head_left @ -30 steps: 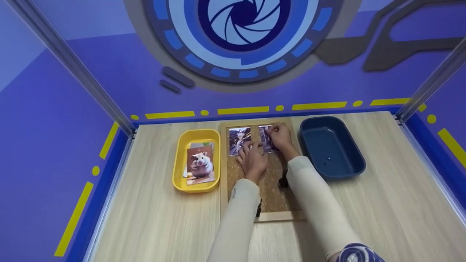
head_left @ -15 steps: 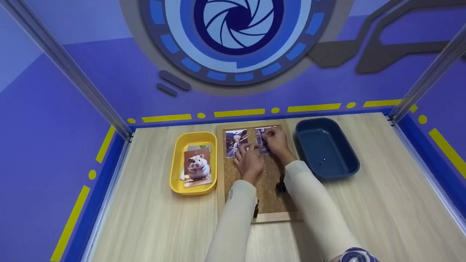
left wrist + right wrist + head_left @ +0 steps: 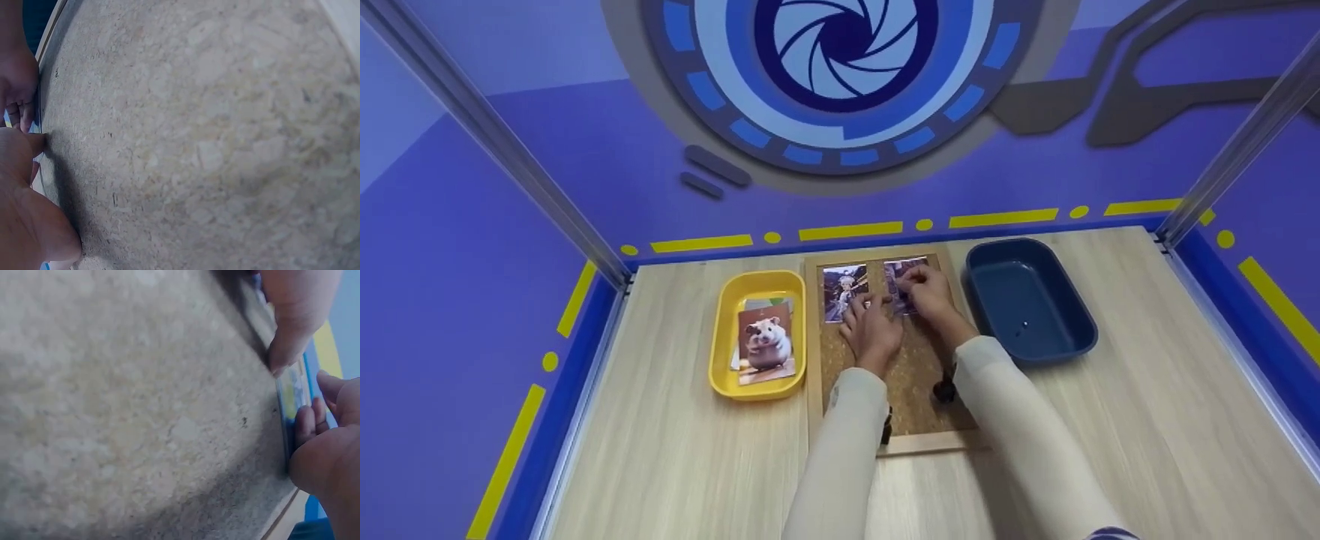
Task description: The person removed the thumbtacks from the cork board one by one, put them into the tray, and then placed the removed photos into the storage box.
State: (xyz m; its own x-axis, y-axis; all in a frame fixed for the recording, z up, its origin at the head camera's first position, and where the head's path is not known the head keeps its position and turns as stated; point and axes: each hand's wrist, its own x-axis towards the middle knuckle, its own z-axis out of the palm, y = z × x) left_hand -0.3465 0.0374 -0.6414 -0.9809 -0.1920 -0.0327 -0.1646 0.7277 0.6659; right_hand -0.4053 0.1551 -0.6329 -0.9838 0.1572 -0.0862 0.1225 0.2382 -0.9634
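Note:
A cork board [image 3: 859, 375] with a wooden frame lies on the table, two photos near its far edge. The left photo [image 3: 840, 289] shows a figure in white; the right photo [image 3: 894, 271] is partly covered by my right hand [image 3: 931, 296]. That hand's thumb and fingertips pinch together over the right photo; whatever sits between them is too small and hidden to make out. My left hand [image 3: 874, 330] rests with spread fingers at the lower inner edges of both photos. Both hands, left [image 3: 28, 208] and right [image 3: 337, 450], show close together in the wrist views.
Left of the board stands a yellow tray [image 3: 720, 337] holding a hamster photo [image 3: 767, 345] on top of other cards. To the right is a dark blue tray [image 3: 1035, 300] with a tiny shiny thing [image 3: 1024, 325] inside. A patterned wall [image 3: 660, 210] closes off the back.
The camera view has shifted slightly. Both hands stay at the photos, with only slight movement of the right hand's fingers and wrist.

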